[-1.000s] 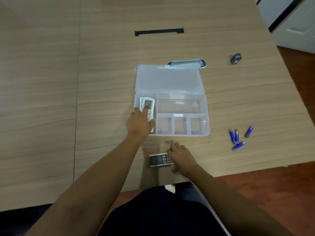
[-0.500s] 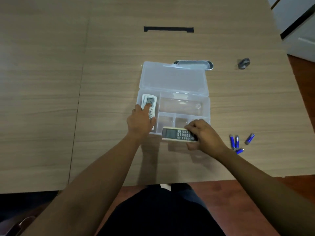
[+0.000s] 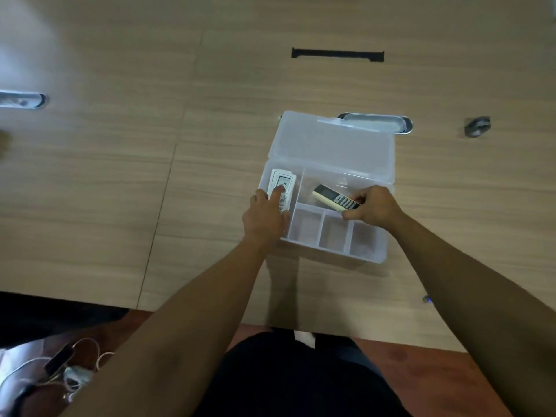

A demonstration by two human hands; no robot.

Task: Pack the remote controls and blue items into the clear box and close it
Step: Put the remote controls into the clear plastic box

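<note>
The clear box (image 3: 370, 258) lies open on the wooden table, its lid (image 3: 331, 145) folded back flat. A white remote (image 3: 282, 183) rests in the left compartment, and my left hand (image 3: 266, 216) lies on it with the index finger pressing its face. My right hand (image 3: 371, 207) grips a dark remote with a cream edge (image 3: 331, 197), tilted over the large upper right compartment. The three small front compartments hold nothing. Only a bit of one blue item (image 3: 426, 299) peeks past my right forearm; the others are hidden.
A metal cable grommet (image 3: 400, 123) sits just behind the lid, another (image 3: 22, 100) at far left. A small dark grey object (image 3: 477, 126) lies at back right and a black strip (image 3: 337, 53) further back. The table's front edge runs close to my body.
My right hand carried the dark remote from the table in front of the box up into the large compartment. My left hand stayed on the white remote. The camera view shifted.
</note>
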